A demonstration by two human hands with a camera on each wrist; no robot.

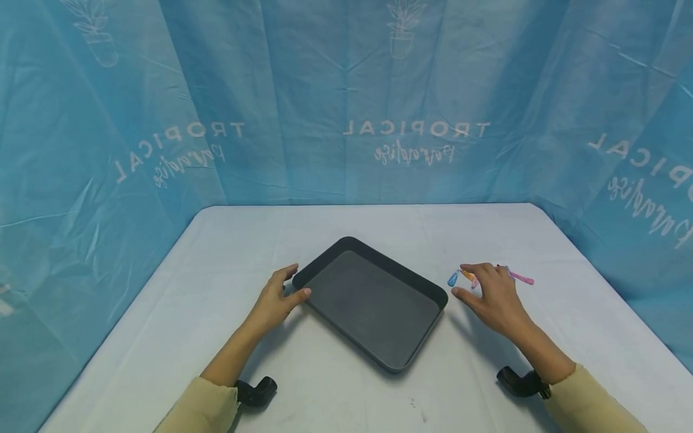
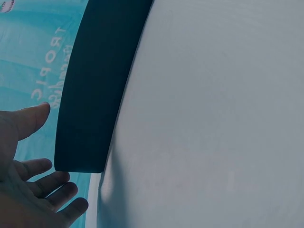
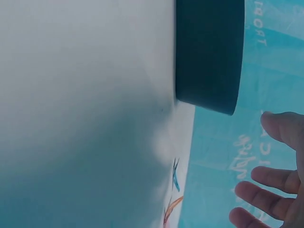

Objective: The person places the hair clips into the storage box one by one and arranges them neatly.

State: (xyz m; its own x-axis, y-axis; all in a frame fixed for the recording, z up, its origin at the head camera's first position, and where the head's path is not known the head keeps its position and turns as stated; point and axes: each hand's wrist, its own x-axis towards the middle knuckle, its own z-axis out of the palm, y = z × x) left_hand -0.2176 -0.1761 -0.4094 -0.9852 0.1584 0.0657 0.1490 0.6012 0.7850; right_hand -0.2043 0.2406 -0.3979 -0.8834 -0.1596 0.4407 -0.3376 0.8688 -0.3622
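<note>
A dark grey rectangular baking tray (image 1: pixel 373 307) lies at an angle on the white table, with nothing in it. At its left corner is my left hand (image 1: pixel 276 304), thumb near the rim and fingers spread; the left wrist view shows the hand (image 2: pixel 33 175) beside the end of the tray (image 2: pixel 95 95), fingers loosely bent. To the right of the tray my right hand (image 1: pixel 492 297) hovers, apart from it, with thumb and fingers spread and nothing held. Small colourful items, one a blue piece (image 1: pixel 453 278) and one a pink strip (image 1: pixel 522 278), lie behind this hand, which partly hides them.
White cloth covers the table (image 1: pixel 243 240). Blue curtains (image 1: pixel 303 90) with printed lettering enclose the back and both sides. Black wrist-camera mounts (image 1: pixel 257 392) sit at both sleeves. Small dark marks (image 1: pixel 419 412) show on the cloth near the front.
</note>
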